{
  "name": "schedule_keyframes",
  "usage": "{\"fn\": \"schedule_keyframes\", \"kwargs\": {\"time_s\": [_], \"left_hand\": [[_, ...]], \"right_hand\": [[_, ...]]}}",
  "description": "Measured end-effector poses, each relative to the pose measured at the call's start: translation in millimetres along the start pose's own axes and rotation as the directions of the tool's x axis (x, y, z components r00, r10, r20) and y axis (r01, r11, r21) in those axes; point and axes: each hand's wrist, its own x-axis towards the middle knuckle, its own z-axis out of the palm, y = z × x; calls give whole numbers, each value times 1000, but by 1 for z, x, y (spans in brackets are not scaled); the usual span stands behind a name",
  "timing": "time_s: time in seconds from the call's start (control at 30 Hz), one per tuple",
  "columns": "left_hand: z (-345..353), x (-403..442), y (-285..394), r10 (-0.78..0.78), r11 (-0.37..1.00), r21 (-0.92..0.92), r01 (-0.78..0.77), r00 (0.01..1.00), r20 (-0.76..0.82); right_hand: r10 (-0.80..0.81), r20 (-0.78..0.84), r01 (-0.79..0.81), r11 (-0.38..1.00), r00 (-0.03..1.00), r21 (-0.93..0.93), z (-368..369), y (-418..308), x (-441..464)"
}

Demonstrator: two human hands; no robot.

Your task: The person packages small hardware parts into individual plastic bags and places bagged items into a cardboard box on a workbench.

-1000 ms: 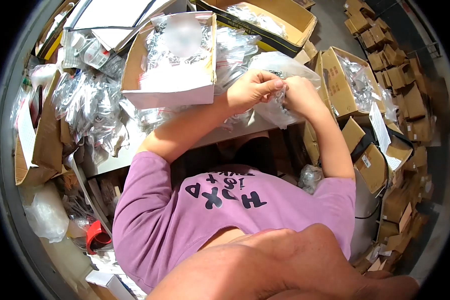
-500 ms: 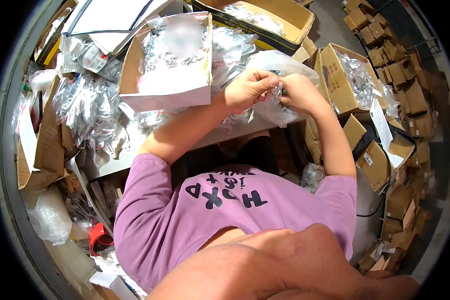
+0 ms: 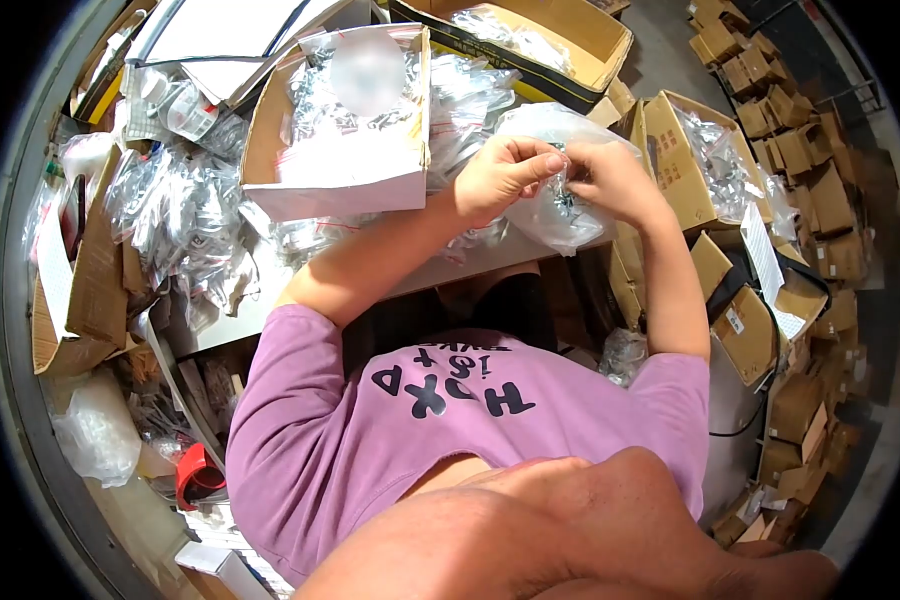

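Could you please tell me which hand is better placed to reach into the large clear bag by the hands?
Probably the right hand: its fingers curl downward over the clear bag, while the left hand is at the bag's near-left side, thumb and finger apparently pinched together.

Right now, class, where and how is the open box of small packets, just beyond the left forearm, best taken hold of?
The open box is probably best gripped at its left wall, from above, fingers inside, thumb outside: the top is open, and bare cardboard shows between that wall and the packets.
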Motion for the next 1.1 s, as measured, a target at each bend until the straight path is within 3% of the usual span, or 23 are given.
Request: {"fn": "schedule_keyframes", "kwargs": {"time_s": [0.17, 0.27, 0.37, 0.5, 0.6, 0.73, 0.87, 0.97, 1.07, 1.1], "left_hand": [[-1, 2, 0, -7, 1000, -17, 7, 1000, 26], [0, 1, 1, -14, 1000, -13, 14, 1000, 18], [-1, 0, 2, -26, 999, 23, 26, 1000, 2], [3, -1, 3, -17, 989, 147, 15, 1000, 15], [4, -1, 1, 0, 978, 207, -2, 1000, 11], [1, 0, -2, -9, 965, 264, 5, 1000, 12], [4, -2, 1, 6, 972, 236, -13, 999, 32], [5, -3, 5, -2, 967, 254, -3, 1000, 22], [5, -3, 5, -9, 966, 259, 7, 1000, 3], [2, -2, 4, -18, 964, 267, 15, 1000, 6]], "right_hand": [[33, 45, -17, 950, 998, -311, 13, -7, 0], [-64, 27, 69, 969, 998, -237, 9, -8, -2], [-49, -47, 47, 998, 998, -49, -2, -8, -3], [92, -128, -77, 990, 988, 117, -24, -22, -11], [73, -186, -15, 956, 980, 293, -26, -27, -15], [-29, -123, 77, 912, 992, 404, -22, -35, -13], [8, -73, 33, 833, 997, 552, -21, -36, -14], [-70, -25, 74, 879, 997, 470, -23, -35, -15], [-305, -15, 304, 943, 952, 138, -29, -40, -10], [-318, -49, 321, 943, 947, 87, -27, -40, -10]]}}
